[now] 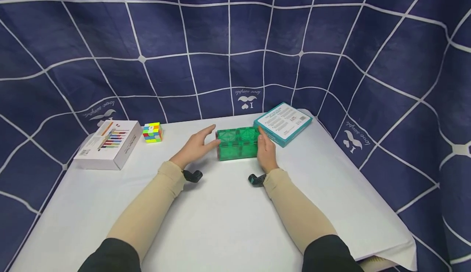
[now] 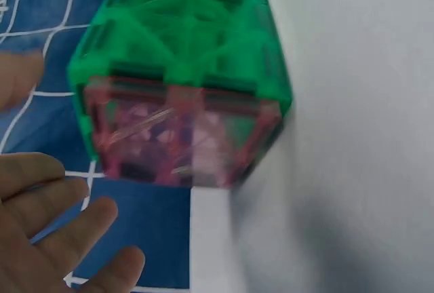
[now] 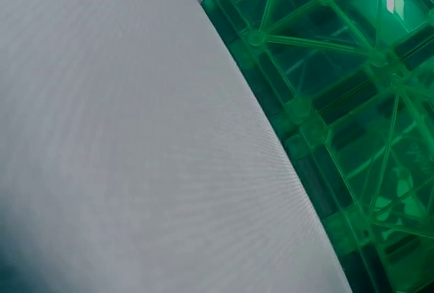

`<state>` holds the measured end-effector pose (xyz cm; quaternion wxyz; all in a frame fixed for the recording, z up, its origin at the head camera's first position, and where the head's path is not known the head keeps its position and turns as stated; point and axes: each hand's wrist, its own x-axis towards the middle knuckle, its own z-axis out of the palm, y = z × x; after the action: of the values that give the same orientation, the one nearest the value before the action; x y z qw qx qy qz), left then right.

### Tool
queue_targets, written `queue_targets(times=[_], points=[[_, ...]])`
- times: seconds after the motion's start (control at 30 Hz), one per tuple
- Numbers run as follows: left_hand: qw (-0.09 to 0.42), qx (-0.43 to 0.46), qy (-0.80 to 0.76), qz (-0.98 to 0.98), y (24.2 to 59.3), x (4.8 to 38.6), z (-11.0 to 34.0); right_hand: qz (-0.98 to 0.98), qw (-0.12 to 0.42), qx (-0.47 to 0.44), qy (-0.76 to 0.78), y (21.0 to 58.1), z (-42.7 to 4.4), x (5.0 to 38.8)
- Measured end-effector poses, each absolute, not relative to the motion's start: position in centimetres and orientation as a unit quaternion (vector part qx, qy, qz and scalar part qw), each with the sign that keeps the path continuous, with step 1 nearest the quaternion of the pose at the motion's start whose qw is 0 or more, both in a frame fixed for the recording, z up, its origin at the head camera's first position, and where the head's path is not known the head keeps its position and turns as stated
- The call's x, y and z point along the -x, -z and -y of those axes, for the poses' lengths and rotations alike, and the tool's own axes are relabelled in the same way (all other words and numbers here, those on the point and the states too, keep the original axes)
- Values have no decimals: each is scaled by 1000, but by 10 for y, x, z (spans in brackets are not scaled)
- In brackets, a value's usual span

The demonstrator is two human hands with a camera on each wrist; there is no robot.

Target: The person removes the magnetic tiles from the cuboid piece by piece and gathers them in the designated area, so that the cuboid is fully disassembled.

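A box-shaped build of green see-through magnetic tiles point(image 1: 237, 149) lies on the white table between my hands. Its left end is a reddish see-through tile point(image 2: 183, 133), seen close in the left wrist view. My left hand point(image 1: 195, 147) is beside that end, fingers spread and straight, with the thumb close to the tile. In the left wrist view its fingers point(image 2: 74, 222) are apart from the build. My right hand point(image 1: 267, 151) lies against the right end, fingers pointing forward; its far side is hidden. The right wrist view shows green tiles point(image 3: 352, 103) but no hand.
At the back right lies a teal-edged box point(image 1: 283, 120) with a white label, just behind the right hand. A colour puzzle cube point(image 1: 152, 133) and a white box point(image 1: 110, 143) with a printed picture stand at the left. A blue gridded curtain point(image 1: 206, 30) hangs behind the table point(image 1: 220, 223).
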<state>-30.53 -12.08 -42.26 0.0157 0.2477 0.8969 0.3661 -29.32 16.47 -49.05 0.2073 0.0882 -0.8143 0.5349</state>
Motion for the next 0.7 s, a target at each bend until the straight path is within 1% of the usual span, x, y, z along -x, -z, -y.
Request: queue_targets(times=[0.17, 0.3, 0.57, 0.7], points=[[50, -226, -390, -891, 433, 313, 111, 816, 210, -88, -532, 490, -164, 293], [59, -214, -416, -882, 441, 318, 107, 818, 212, -87, -528, 491, -164, 292], [38, -216, -412, -884, 443, 322, 105, 821, 234, -126, -505, 490, -164, 294], [43, -218, -420, -880, 441, 325, 104, 822, 244, -132, -497, 490, -164, 296]])
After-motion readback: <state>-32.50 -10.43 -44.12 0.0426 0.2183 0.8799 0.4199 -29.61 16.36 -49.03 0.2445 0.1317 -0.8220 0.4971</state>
